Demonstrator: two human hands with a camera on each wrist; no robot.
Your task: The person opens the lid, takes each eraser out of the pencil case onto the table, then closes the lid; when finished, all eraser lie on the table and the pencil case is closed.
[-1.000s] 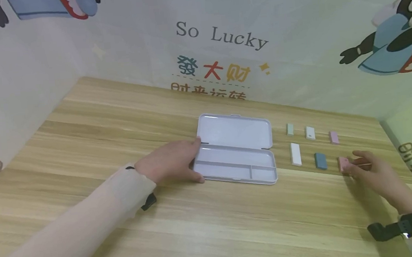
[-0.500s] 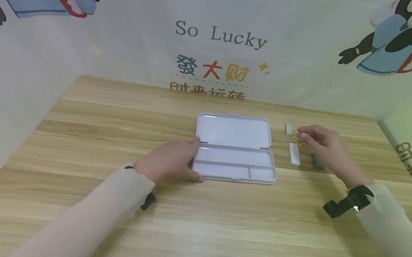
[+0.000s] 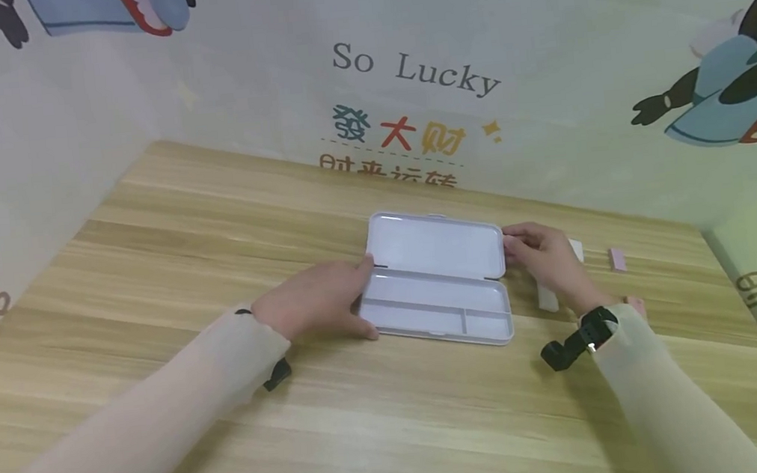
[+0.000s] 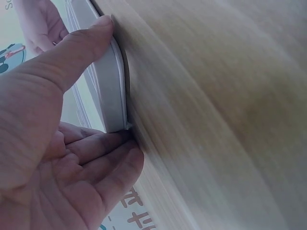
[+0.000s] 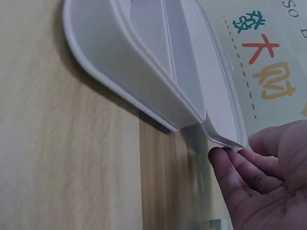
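Note:
A pale lavender plastic pencil case [image 3: 419, 315] lies open on the table, its shallow lid [image 3: 436, 243] folded back toward the wall. Its base is split into compartments with nothing in them. My left hand [image 3: 316, 298] grips the left end, thumb at the near corner and fingers at the back, as the left wrist view shows. My right hand [image 3: 549, 255] pinches the lid's right edge; in the right wrist view its fingers [image 5: 230, 177] lie under the lid corner with the thumb at the rim.
Right of the case lie small eraser-like blocks: a long white block [image 3: 548, 298], another white block [image 3: 577, 250], a mauve block [image 3: 617, 259] and a pink block [image 3: 636, 305]. My right hand and wrist hide others. A printed cloth wall [image 3: 237, 91] rises behind the wooden table [image 3: 341, 427].
My right hand has moved left from beside the pink block, across the other blocks, to the lid's right edge. My left hand stays on the case's left end.

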